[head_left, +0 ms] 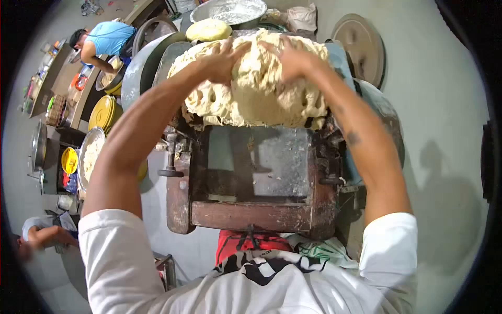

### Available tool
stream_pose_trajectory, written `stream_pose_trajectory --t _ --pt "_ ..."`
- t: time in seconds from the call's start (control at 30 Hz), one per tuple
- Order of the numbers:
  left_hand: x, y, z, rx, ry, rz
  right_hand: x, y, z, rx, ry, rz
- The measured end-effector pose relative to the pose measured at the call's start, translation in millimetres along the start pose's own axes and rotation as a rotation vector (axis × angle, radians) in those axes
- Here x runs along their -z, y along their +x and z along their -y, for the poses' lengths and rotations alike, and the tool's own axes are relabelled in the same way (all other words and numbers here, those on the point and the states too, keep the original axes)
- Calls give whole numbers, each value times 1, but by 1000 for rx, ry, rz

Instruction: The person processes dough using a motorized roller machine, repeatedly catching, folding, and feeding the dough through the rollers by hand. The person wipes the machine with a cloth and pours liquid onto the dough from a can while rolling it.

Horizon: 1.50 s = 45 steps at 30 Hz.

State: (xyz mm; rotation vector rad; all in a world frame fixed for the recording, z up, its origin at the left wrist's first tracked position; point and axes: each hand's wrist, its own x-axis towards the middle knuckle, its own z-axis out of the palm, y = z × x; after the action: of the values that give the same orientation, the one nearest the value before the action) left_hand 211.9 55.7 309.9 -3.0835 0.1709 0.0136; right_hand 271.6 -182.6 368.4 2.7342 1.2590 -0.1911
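A big, lumpy mass of pale dough (256,68) lies across the top of a roller machine with a worn brown frame (251,215). A smoother sheet of it hangs at the front between the machine's sides. My left hand (226,62) grips the dough left of the middle, with its fingers partly sunk in. On the other side, my right hand (291,58) also digs into the dough, slightly blurred, and some of its fingertips are hidden. Below the dough is a scuffed, floury metal tray (282,162).
Behind the machine stand a floury metal basin (230,11) and a rounded yellowish lump (209,30). A round brown lid (358,49) is at the right. To the left, a person in blue (110,39) reaches into a bowl; another person (49,230) is lower down.
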Motion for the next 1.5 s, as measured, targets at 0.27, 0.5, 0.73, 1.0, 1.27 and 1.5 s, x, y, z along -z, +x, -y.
stream_pose_trajectory --t 0.27,0.5,0.73,1.0,1.27,1.5 --pt "-2 25 9 208 -194 -20 -48 183 -63 222 94 -285" --pt "-29 -78 -63 288 -224 -160 -82 -37 17 -25 190 -507" --pt "-108 -169 -131 175 -83 -49 -195 -133 48 223 -23 -389" --pt "-138 -121 -121 262 -19 181 -237 -29 42 401 -86 214" --pt "-121 -101 -128 411 -22 -469 -212 -44 39 96 49 -257" --pt "-135 -162 -166 309 -251 -350 -229 -127 74 -49 135 -301"
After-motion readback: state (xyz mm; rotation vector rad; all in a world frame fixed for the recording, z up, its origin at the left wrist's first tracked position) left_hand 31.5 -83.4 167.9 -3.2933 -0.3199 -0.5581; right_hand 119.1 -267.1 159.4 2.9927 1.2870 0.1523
